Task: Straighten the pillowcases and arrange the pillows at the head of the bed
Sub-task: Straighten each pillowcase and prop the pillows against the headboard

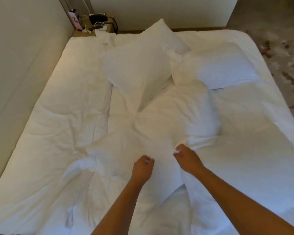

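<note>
Both hands, left hand (pixel 143 168) and right hand (pixel 185 159), pinched the nearest pillow's (pixel 168 122) pillowcase edge; even outward tension was advisable.

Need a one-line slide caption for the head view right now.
Both hands, left and right, pinch the nearest pillow; two more pillows lie askew mid-bed.
</note>
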